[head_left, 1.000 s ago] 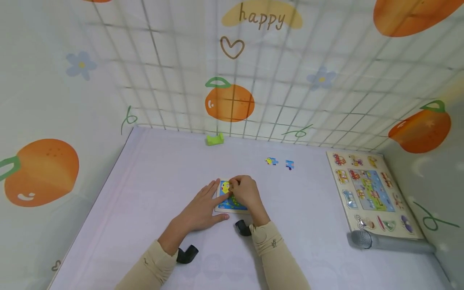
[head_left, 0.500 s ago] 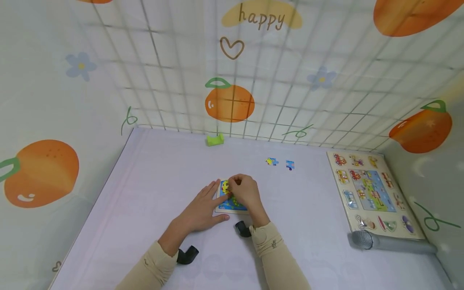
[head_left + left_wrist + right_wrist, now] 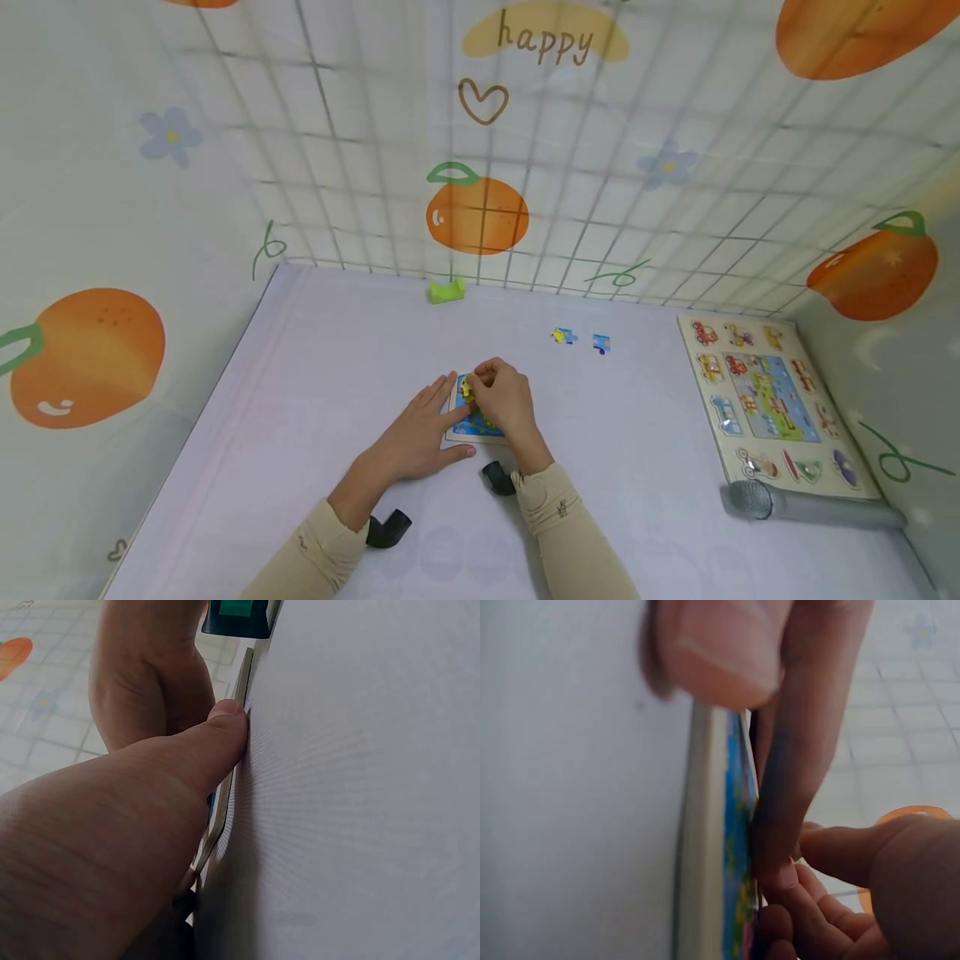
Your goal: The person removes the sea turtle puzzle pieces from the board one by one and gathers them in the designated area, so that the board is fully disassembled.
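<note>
My left hand [image 3: 412,433] lies spread with straight fingers along the left side of a small wooden jigsaw board [image 3: 471,432], its index finger reaching across the picture. The thumb [image 3: 217,739] is at the board's near edge in the left wrist view. My right hand [image 3: 510,407] bends over the board's upper part, pinching a small puzzle piece between thumb and fingertips; the fingers hide most of that piece. Yellow and blue artwork [image 3: 466,388] shows beside the fingertips. In the right wrist view the board's pale edge [image 3: 703,840] stands close to both hands' fingers.
Two loose puzzle pieces, one yellow and blue [image 3: 564,336] and one blue [image 3: 602,343], lie beyond the board. A green block [image 3: 447,291] stands at the back. At right are a larger picture board [image 3: 776,396] and a grey microphone [image 3: 817,505]. Black devices [image 3: 389,529] sit by the cuffs.
My right hand has shifted slightly left over the board, its fingertips now nearer the yellow artwork. The left hand has stayed in place.
</note>
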A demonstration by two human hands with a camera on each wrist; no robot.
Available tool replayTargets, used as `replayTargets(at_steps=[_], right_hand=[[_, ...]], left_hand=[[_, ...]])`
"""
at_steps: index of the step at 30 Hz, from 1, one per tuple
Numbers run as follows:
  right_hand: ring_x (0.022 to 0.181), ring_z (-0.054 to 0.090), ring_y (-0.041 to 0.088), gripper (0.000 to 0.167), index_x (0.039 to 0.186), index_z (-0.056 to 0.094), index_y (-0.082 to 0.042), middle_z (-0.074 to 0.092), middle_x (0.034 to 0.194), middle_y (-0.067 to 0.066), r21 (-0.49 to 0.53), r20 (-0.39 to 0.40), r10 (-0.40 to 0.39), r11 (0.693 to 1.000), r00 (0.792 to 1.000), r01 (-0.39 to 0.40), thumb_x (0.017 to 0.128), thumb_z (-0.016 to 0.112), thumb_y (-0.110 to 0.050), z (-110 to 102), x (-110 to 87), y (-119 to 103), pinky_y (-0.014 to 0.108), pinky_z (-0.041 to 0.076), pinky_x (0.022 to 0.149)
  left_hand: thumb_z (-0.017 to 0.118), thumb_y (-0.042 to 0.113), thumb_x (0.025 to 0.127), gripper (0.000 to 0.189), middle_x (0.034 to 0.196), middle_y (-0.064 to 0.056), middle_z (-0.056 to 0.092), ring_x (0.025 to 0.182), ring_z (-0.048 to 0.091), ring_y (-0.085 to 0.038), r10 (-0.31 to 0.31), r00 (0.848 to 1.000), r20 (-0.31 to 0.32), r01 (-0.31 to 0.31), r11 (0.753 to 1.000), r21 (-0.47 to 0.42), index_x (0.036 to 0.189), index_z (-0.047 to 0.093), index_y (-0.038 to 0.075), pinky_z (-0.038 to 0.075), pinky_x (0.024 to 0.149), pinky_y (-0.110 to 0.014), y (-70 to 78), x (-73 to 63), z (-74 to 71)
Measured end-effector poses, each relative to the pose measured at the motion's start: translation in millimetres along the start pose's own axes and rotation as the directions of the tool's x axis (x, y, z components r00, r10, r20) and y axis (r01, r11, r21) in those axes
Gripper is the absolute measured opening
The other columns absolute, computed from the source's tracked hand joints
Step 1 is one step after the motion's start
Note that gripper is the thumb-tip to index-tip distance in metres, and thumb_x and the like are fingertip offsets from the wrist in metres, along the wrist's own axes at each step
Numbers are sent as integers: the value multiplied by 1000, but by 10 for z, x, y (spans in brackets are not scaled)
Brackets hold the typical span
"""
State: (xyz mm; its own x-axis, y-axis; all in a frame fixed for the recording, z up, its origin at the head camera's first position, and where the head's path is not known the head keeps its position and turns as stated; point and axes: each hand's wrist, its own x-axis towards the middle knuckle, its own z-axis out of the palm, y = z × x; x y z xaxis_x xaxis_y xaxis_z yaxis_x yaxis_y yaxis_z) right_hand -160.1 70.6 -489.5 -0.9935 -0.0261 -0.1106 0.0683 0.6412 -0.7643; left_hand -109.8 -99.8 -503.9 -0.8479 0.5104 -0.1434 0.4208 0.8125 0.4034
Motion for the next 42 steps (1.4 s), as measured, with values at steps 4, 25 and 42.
replayTargets(at_steps=[4, 25, 42], right_hand=[[91, 72, 24, 22, 109, 69, -10, 78, 97, 6, -12, 19, -6, 1000, 1000, 6, 95, 72, -26, -10, -22, -10, 43, 58, 83], [71, 67, 15, 19, 91, 78, -9, 77, 79, 3, -18, -53, -8, 1000, 999, 7, 91, 78, -28, -59, 21, -10, 28, 51, 62], [78, 66, 18, 19, 103, 78, -10, 78, 92, 7, 156, -194, 207, 972, 959, -178, 97, 69, -25, -309, 288, 223, 22, 46, 58]], left_hand=[[58, 61, 97, 72, 173, -13, 7, 161, 8, -31, 5, 1000, -4, -5, 1000, 4, 154, 47, 19, 17, 130, -49, 2, -1, 10], [59, 62, 96, 72, 174, -11, 5, 161, 6, -30, -11, 1000, -5, 11, 1000, -14, 157, 43, 26, 17, 130, -51, 1, 25, -1], [59, 62, 96, 72, 174, -10, 5, 161, 7, -30, -53, 999, 12, 53, 999, -8, 159, 35, 37, 17, 130, -51, 9, 36, 35]])
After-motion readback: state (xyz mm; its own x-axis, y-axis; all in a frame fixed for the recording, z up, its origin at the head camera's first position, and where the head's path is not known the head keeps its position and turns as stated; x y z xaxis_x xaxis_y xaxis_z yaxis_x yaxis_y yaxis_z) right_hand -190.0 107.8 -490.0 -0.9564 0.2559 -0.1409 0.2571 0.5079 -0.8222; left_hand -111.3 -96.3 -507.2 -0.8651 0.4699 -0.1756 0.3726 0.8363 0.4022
